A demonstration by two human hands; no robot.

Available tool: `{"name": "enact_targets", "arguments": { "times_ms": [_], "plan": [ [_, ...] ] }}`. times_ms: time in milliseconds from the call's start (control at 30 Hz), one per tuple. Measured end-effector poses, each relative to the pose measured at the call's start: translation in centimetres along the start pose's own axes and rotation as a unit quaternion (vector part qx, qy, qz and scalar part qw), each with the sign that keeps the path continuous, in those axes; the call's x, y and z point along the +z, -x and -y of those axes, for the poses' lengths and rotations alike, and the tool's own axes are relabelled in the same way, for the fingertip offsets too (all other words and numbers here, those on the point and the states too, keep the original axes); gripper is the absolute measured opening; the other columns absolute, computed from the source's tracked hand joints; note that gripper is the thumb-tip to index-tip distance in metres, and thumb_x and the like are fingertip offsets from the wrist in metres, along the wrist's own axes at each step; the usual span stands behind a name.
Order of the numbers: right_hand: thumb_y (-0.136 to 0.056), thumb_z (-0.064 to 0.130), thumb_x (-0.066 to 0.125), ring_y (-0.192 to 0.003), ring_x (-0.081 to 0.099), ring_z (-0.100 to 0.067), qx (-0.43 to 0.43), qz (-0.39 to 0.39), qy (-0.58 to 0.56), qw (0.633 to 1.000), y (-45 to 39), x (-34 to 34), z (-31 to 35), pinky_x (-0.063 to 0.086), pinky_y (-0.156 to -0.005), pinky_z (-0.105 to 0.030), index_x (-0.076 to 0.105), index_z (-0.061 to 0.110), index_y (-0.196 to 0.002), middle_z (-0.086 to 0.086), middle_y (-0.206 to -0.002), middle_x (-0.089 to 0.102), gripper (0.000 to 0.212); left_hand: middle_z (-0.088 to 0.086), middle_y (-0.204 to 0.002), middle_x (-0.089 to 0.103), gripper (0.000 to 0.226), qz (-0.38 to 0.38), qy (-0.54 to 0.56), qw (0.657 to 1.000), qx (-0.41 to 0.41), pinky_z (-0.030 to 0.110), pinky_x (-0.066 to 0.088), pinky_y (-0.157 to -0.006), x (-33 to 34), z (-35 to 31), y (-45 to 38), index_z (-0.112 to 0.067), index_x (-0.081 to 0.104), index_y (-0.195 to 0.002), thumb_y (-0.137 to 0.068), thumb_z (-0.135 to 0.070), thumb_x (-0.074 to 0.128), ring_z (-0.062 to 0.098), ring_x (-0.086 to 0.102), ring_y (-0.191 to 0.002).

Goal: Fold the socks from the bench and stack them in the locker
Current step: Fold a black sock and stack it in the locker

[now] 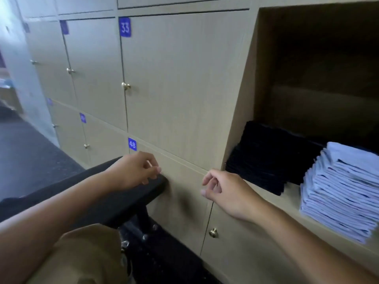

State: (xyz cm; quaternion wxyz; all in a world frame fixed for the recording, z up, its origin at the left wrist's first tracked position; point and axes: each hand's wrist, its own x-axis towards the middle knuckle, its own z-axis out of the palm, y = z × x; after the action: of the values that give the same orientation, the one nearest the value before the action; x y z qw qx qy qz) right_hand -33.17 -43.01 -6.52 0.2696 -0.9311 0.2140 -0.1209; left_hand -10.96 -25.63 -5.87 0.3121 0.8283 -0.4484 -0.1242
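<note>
My left hand (pixel 136 171) and right hand (pixel 224 191) hang with loosely curled fingers and hold nothing, I think because I am between socks. At three o'clock, the open locker (pixel 287 203) keeps a black stack (pixel 266 158) beside a light blue stack (pixel 340 189), sorted by colour; the black bench (pixel 114 201) lies at nine o'clock, and I see no loose sock on it

- Hands: two, the left grip (pixel 135 171) and the right grip (pixel 223 191).
- Stacks in the open locker (pixel 287 193): two, one black stack (pixel 266 158), one pale blue stack (pixel 340 191).
- Readable number plates: two, plate 33 (pixel 125 27) and plate 48 (pixel 132 144).
- Table (pixel 114 193): one, black.
</note>
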Motion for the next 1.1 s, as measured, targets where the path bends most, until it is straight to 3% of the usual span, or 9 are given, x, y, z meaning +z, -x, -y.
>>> {"name": "enact_targets", "arguments": {
  "times_ms": [300,400,467,533,600,733,800,933,1100],
  "plan": [
    [-0.091,0.037,0.072,-0.073,0.058,-0.001,-0.042,0.014,0.001,0.999,-2.5,2.1,4.7,0.041,-0.065,-0.020,0.066,0.030,-0.090,0.013,-0.086,0.065,0.009,-0.009,-0.091,0.074,0.011,-0.034,-0.169,0.981,-0.093,0.031,0.055,-0.080,-9.6,8.8,5.5,-0.026,0.070,-0.092,-0.096,-0.036,0.067,0.013,0.071,-0.085],
    [-0.091,0.034,0.072,-0.073,0.058,-0.001,-0.066,0.024,-0.004,0.998,-3.4,3.4,6.5,0.043,-0.068,-0.022,0.068,0.030,-0.089,0.013,-0.085,0.066,0.006,-0.014,-0.097,0.069,0.011,-0.019,-0.220,0.968,-0.122,0.033,0.052,-0.088,-11.8,12.1,8.4,-0.032,0.068,-0.094,-0.094,-0.043,0.068,0.014,0.067,-0.096],
    [-0.092,0.033,0.071,-0.074,0.059,-0.001,-0.082,0.037,-0.013,0.996,-3.7,4.2,7.8,0.042,-0.067,-0.020,0.069,0.030,-0.090,0.012,-0.087,0.066,0.004,-0.008,-0.117,0.067,0.038,0.016,-0.201,0.966,-0.162,0.039,0.049,-0.102,-12.7,14.0,10.4,-0.035,0.064,-0.106,-0.082,-0.064,0.070,0.016,0.063,-0.109],
    [-0.092,0.032,0.070,-0.075,0.059,-0.002,-0.096,0.052,-0.016,0.994,-4.0,5.1,8.9,0.041,-0.066,-0.019,0.069,0.028,-0.091,0.012,-0.089,0.066,0.004,-0.002,-0.141,0.053,0.096,0.059,-0.194,0.959,-0.197,0.042,0.041,-0.113,-13.0,15.8,12.2,-0.033,0.055,-0.132,-0.057,-0.092,0.066,0.020,0.051,-0.129],
    [-0.092,0.033,0.070,-0.075,0.059,-0.004,-0.106,0.062,-0.014,0.992,-4.2,6.0,9.7,0.042,-0.067,-0.020,0.069,0.029,-0.093,0.011,-0.090,0.066,0.005,0.003,-0.151,0.035,0.123,0.094,-0.190,0.945,-0.251,0.044,0.034,-0.117,-12.5,17.0,13.7,-0.035,0.035,-0.151,-0.048,-0.093,0.069,0.028,0.038,-0.141],
    [-0.092,0.033,0.071,-0.073,0.059,-0.006,-0.118,0.083,-0.009,0.990,-4.5,7.4,10.8,0.041,-0.065,-0.022,0.068,0.029,-0.093,0.009,-0.089,0.067,0.005,0.004,-0.160,0.013,0.163,0.093,-0.127,0.931,-0.329,0.055,0.029,-0.121,-10.7,19.1,14.8,-0.045,0.009,-0.158,-0.017,-0.096,0.072,0.038,0.025,-0.148],
    [-0.092,0.033,0.071,-0.074,0.060,-0.007,-0.121,0.095,-0.010,0.988,-4.5,7.7,11.0,0.041,-0.065,-0.022,0.068,0.029,-0.094,0.009,-0.087,0.067,0.005,0.007,-0.163,0.014,0.157,0.045,-0.048,0.932,-0.356,0.056,0.029,-0.121,-10.2,19.7,14.6,-0.041,0.008,-0.159,-0.028,-0.094,0.075,0.038,0.024,-0.149],
    [-0.093,0.030,0.071,-0.079,0.065,-0.010,-0.122,0.110,-0.014,0.986,-4.8,8.0,10.9,0.044,-0.069,-0.024,0.068,0.028,-0.095,0.008,-0.086,0.068,0.004,0.013,-0.162,0.029,0.098,-0.031,0.005,0.922,-0.387,0.049,0.035,-0.114,-10.0,21.8,13.9,-0.026,0.018,-0.160,-0.086,-0.062,0.070,0.034,0.034,-0.145],
    [-0.094,0.027,0.069,-0.078,0.066,-0.010,-0.120,0.110,-0.014,0.987,-5.2,8.0,10.4,0.043,-0.067,-0.022,0.068,0.027,-0.096,0.008,-0.086,0.069,0.002,0.013,-0.153,0.040,0.088,-0.068,-0.008,0.912,-0.405,0.042,0.044,-0.098,-9.9,22.8,13.6,-0.013,0.033,-0.154,-0.084,-0.030,0.084,0.030,0.046,-0.129]
  ]
}}
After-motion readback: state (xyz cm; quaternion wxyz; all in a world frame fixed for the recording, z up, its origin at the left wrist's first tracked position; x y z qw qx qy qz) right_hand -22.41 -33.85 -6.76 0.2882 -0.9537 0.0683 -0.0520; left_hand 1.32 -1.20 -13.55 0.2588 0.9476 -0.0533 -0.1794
